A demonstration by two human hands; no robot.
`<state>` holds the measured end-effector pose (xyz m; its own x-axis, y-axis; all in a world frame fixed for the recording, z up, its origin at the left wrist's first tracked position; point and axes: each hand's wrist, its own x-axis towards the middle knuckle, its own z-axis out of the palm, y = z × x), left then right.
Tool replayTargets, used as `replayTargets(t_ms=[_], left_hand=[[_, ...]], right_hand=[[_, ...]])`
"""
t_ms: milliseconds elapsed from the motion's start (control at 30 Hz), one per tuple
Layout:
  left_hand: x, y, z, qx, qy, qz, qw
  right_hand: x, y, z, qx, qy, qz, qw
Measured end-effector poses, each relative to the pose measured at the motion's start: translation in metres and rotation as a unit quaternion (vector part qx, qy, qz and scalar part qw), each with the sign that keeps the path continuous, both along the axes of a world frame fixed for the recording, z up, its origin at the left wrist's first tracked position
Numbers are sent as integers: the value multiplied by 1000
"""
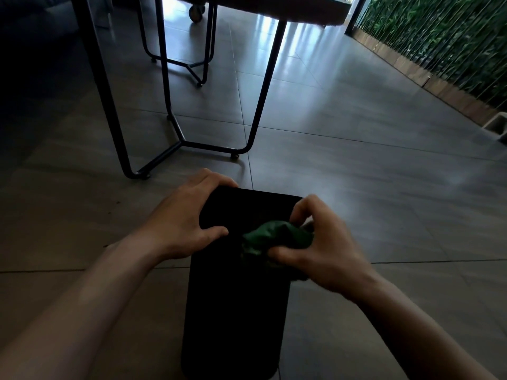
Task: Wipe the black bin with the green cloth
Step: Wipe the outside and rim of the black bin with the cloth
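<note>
Wiping black bin at lower centre on the floor: left hand clamped over its top corner, right hand bunched around green cloth. Probably best pressing flatter, overlapping strokes, bracing firmly.

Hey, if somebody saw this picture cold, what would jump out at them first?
Two bare hands low in the middle: the left hand grips the black bin's far corner, the right hand bunches a green cloth against it. Behind, black table legs stand on the glossy tiled floor.
</note>
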<state>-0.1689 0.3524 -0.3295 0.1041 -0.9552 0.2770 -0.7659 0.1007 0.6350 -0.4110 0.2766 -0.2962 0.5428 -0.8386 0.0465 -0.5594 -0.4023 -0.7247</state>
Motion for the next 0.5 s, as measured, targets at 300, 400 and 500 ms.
replayTargets(t_ms=[300, 400, 500], left_hand=[[1, -1, 0, 5, 8, 6, 1000], [1, -1, -1, 0, 6, 6, 1000], [0, -1, -1, -12, 13, 1, 1000]], right_hand=[[32, 15, -23, -260, -72, -140, 953], [41, 23, -40, -341, -69, -126, 929], [42, 33, -60, -370, 20, -60, 927]])
